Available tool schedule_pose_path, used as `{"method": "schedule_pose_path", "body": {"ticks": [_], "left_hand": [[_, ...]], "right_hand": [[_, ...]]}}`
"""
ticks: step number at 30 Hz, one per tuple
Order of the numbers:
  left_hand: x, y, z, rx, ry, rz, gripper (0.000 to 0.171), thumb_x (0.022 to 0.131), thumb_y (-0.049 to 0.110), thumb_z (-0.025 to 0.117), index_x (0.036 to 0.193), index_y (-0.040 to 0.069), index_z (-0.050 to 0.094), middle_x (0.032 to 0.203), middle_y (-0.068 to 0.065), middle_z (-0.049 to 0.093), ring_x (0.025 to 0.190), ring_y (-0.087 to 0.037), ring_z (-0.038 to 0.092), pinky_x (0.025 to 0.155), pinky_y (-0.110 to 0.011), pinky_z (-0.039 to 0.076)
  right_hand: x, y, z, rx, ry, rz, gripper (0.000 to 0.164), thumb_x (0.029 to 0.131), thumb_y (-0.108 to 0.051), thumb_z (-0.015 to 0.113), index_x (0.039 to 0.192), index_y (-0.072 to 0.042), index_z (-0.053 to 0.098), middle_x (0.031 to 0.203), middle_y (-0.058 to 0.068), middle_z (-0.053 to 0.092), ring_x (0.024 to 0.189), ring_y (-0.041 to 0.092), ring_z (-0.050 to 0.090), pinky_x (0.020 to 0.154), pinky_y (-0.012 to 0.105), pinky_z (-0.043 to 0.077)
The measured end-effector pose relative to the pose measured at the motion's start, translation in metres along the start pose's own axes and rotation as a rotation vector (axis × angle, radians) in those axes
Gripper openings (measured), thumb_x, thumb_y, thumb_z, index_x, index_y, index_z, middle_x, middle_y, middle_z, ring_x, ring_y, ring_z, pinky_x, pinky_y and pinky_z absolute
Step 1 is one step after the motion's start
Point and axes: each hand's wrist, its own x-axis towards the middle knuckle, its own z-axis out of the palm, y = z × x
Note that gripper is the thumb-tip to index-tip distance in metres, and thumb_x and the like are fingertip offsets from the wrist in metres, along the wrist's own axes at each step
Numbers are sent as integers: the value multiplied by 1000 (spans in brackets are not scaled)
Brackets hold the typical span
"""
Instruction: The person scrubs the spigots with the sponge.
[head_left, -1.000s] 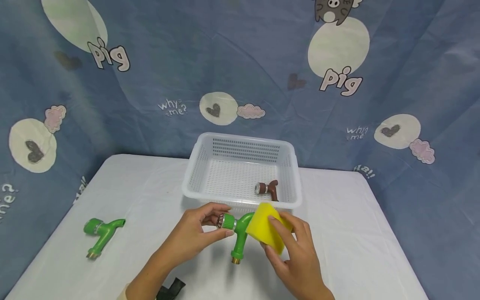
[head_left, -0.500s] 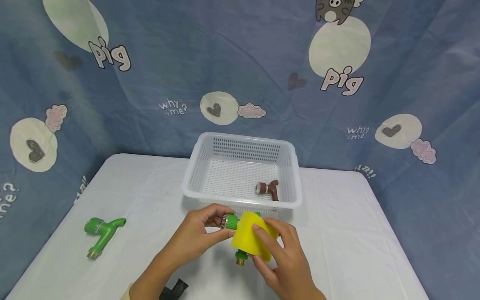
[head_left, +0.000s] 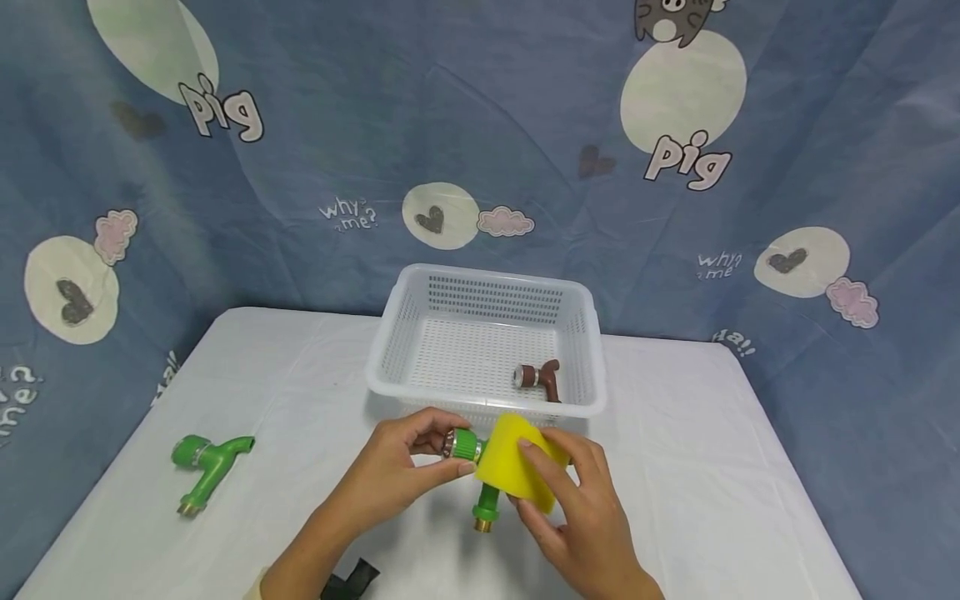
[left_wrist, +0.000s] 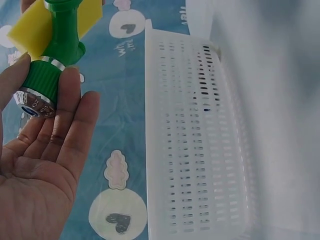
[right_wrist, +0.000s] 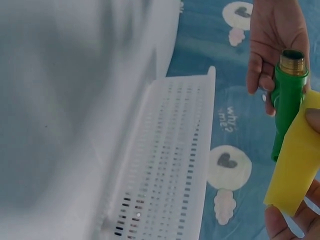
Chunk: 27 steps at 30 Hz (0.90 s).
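Your yellow sponge (head_left: 521,462) has moved up a bit and to the right since half a second ago, so more of the green tap's leg (head_left: 487,500) shows. Biggest of all is the blue cloth (head_left: 300,250) at the back, then the white table (head_left: 712,467), then the white basket (head_left: 487,403) sitting on it. Your right hand (head_left: 581,508) pinches the sponge, bent around the middle of the green tap (left_wrist: 61,42). Your left hand (head_left: 401,462) pinches the tap by its knob (head_left: 465,445), thumb on one side and fingers on the other. That tap is up over the table, just in front of the basket. It looks hard and stiff, and probably not heavy. The bumpy knob seems a good place to hold, while the shiny parts may be slippery. The sponge looks soft and light, so a gentle squeeze should do. Another green tap (head_left: 212,467) lies on the table, off to your left. A smaller brown tap (head_left: 546,379) lies inside the basket, near its front right corner. Smallest is the gold end (head_left: 483,526) of your tap, pointing down and bare of sponge.
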Motion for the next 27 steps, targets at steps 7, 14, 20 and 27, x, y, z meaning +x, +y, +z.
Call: {"method": "schedule_pose_path", "body": {"ticks": [7,14,20,27], "left_hand": [[-2,2,0,-2,2,16,41,87,33,87,122,19,71,101,6,74,91,-16,72,90,-31,60],[-1,1,-1,-17,17,-9,42,86,33,89,121,19,72,100,4,74,89,-18,71,87,-30,61],[0,0,1,9,39,11,40,88,32,87,122,18,72,101,5,73,88,-18,70,88,-29,61],[-1,1,-1,-28,71,-26,37,88,34,87,121,24,72,100,1,70,88,-22,68,79,-33,62]], "right_hand": [[3,10,-4,-9,36,68,51,108,-49,52,143,-14,63,143,13,56,123,31,51,111,16,37],[0,8,-5,-6,103,56,52,107,-48,56,140,-9,65,140,16,57,120,32,51,106,17,39],[-6,-1,4,15,55,-130,46,108,-43,56,135,-7,66,136,19,58,119,34,53,116,21,37],[-6,9,8,26,141,-163,41,107,-36,58,130,-3,69,128,23,61,111,37,55,102,25,46]]}}
